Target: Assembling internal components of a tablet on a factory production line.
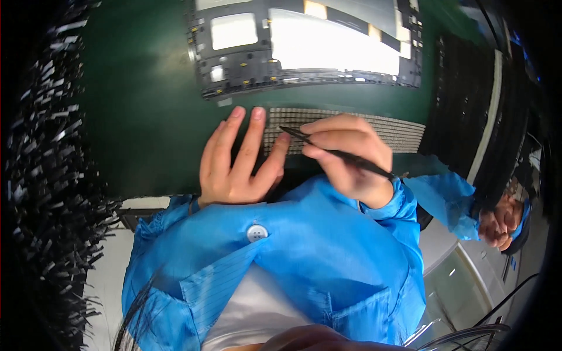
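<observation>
Green matting covers the bench, with a dark framed panel lying at its far edge and a grey strip of tiny parts just in front of it. Left hand lies flat, fingers spread, fingertips touching the strip's near end. Right hand pinches black tweezers firmly, their tips down on the strip beside the left index finger, while another person's hands sit well apart at the right.

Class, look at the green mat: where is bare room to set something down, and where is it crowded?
Bare room: the green mat left of the left hand and dark frame, up to the bristly rack. Crowded: around the right hand with tweezers, over the grey strip, and the black stacks beyond.
</observation>
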`<action>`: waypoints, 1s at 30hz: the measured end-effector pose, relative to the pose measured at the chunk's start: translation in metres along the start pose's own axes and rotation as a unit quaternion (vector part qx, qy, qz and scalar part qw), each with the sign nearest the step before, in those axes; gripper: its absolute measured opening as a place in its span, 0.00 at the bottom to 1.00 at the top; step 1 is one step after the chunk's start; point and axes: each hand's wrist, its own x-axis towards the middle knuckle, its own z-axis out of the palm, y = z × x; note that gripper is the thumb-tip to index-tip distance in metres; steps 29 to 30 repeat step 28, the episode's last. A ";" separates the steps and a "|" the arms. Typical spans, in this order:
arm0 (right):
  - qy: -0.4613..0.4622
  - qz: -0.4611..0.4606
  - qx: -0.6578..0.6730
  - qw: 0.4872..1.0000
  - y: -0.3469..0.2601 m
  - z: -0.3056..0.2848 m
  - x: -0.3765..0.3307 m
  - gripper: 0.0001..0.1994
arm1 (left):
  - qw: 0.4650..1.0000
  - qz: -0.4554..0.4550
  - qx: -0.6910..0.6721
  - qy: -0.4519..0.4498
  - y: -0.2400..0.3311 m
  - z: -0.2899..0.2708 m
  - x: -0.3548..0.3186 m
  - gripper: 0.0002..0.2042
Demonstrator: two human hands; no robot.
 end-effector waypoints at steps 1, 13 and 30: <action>0.023 -0.001 0.028 0.999 0.002 -0.008 0.000 0.11 | 1.000 0.003 -0.002 -0.006 -0.001 -0.001 0.000 0.09; 0.088 0.023 0.059 0.994 0.047 -0.113 0.011 0.08 | 1.000 0.004 -0.002 -0.021 0.002 -0.002 -0.001 0.13; 0.076 0.021 0.042 0.996 0.045 -0.113 0.014 0.07 | 1.000 0.009 -0.007 -0.023 -0.001 -0.003 -0.002 0.14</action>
